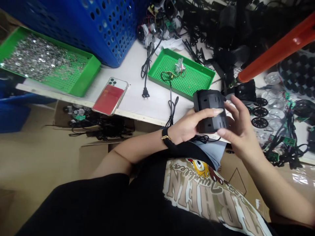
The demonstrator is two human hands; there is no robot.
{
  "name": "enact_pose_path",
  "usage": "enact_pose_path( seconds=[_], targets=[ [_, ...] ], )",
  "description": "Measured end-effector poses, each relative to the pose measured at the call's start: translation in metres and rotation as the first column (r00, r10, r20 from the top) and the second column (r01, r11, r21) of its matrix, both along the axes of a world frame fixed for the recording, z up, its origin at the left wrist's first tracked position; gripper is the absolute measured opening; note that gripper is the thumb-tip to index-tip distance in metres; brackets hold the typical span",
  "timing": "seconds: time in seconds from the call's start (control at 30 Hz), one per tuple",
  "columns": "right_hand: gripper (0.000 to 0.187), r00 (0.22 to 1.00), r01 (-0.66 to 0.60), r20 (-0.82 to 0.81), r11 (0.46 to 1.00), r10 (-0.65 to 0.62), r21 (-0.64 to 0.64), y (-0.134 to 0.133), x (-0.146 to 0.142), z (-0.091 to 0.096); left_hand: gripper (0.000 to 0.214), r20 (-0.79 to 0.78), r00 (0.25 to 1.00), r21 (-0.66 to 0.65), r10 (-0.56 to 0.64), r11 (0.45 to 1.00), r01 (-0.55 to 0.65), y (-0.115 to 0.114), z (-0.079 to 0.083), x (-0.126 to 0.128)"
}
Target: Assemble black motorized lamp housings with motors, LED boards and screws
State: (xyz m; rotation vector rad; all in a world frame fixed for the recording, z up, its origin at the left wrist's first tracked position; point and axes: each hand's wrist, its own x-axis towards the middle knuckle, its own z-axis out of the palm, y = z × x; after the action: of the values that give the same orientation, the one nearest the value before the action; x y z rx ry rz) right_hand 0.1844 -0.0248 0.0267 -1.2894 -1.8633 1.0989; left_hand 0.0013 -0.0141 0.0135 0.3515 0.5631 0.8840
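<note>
Black faceted plastic housing (210,101), likely light and stiff, is best held mid-body, where left fingers (206,114) are clasped, right fingers (241,109) half-spread alongside.

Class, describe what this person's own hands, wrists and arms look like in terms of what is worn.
The left hand is ungloved, with a narrow black band and gold-coloured clasp at its wrist. The right hand is ungloved too, with nothing worn at its wrist. The loose black left sleeve ends near the elbow.
</note>
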Motion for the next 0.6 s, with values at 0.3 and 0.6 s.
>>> enact_pose_path(
  seconds=[0.3, 0.6],
  targets=[
    [0.088, 0.951, -0.184, 0.306, 0.720, -0.041, 0.669, -0.005, -0.016, -0.030, 0.023, 0.048, 0.983, 0.022, 0.179, 0.983, -0.180, 0.005, -0.003, 0.004],
    [0.066, 0.921, -0.279, 0.389, 0.748, 0.031, 0.602, 0.011, -0.005, -0.045, 0.015, 0.005, 0.963, -0.072, 0.268, 0.961, -0.267, 0.005, -0.014, 0.003]
  ],
)
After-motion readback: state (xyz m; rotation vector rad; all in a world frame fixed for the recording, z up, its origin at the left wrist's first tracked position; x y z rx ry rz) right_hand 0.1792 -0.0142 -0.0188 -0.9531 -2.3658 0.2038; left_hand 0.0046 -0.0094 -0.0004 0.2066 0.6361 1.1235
